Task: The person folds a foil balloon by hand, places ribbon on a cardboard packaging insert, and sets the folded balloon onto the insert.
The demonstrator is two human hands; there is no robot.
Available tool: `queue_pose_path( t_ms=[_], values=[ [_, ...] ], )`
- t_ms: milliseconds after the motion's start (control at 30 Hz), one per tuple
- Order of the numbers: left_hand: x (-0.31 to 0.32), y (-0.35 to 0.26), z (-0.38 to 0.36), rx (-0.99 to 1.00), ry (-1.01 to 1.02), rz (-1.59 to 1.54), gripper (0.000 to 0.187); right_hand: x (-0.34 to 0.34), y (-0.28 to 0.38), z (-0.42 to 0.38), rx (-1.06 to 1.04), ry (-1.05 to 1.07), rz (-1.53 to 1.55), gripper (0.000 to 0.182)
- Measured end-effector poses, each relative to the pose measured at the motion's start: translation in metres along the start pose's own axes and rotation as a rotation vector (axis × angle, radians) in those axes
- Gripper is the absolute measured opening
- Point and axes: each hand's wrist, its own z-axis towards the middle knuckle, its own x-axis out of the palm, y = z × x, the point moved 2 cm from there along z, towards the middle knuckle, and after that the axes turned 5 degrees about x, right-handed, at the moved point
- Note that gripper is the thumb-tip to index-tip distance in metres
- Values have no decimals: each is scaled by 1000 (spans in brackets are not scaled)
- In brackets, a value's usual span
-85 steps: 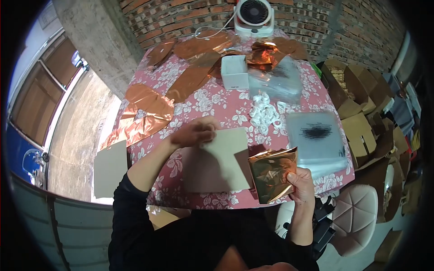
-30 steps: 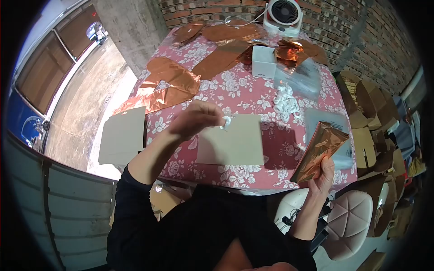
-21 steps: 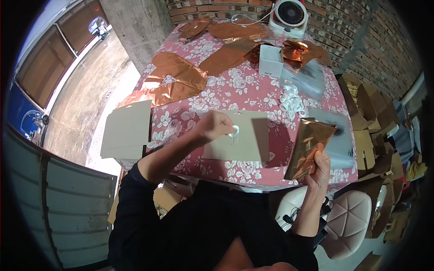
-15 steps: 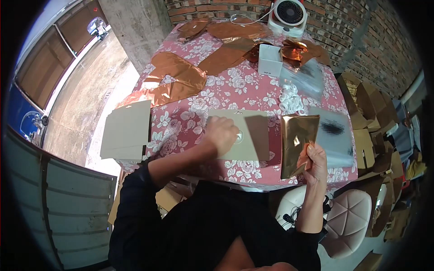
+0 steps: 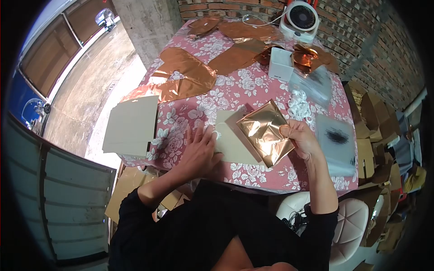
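Note:
My right hand (image 5: 302,137) pinches the right edge of a folded copper-coloured foil sheet (image 5: 266,133). The foil is tilted over the right part of a beige cardboard sheet (image 5: 233,147), hiding some of it. On the table, my left hand (image 5: 199,151) lies with fingers spread at the left edge of that cardboard. Further left rests a stack of similar beige cardboard sheets (image 5: 131,126). A white coil of ribbon or string (image 5: 299,105) lies beyond my right hand.
Copper foil balloons (image 5: 185,72) lie flat across the back of the flowered table. A small white box (image 5: 280,65), clear plastic bags (image 5: 334,140) and a fan heater (image 5: 300,20) are also there. Cardboard boxes (image 5: 364,158) crowd the floor at right; a pale chair (image 5: 348,226) stands near my right elbow.
My right hand has brought the foil leftward from beside the cardboard to over it and turned it. My left hand has slid off the cardboard's middle to its left edge, and its fingers have spread.

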Motion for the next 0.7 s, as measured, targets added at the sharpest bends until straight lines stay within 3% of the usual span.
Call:
queue_pose_path(
  t_ms=[100, 267, 367, 467, 567, 700],
  values=[
    [0, 0, 6, 59, -64, 20, 60, 8, 6, 4, -10, -12, 13, 11],
    [12, 24, 17, 184, -172, -256, 53, -12, 1, -7, -81, -90, 83, 10],
    [-16, 13, 34, 17, 10, -115, 45, -18, 3, -23, -103, -120, 126, 10],
    [-16, 20, 47, 91, 77, -216, 37, -16, 5, -38, -108, -222, 105, 13],
    [-6, 30, 54, 204, -22, -274, 26, -20, -1, -49, -117, -232, 151, 13],
    [-3, 36, 67, 137, -1, -359, 16, -31, -11, -60, -150, -270, 167, 14]
  ],
)
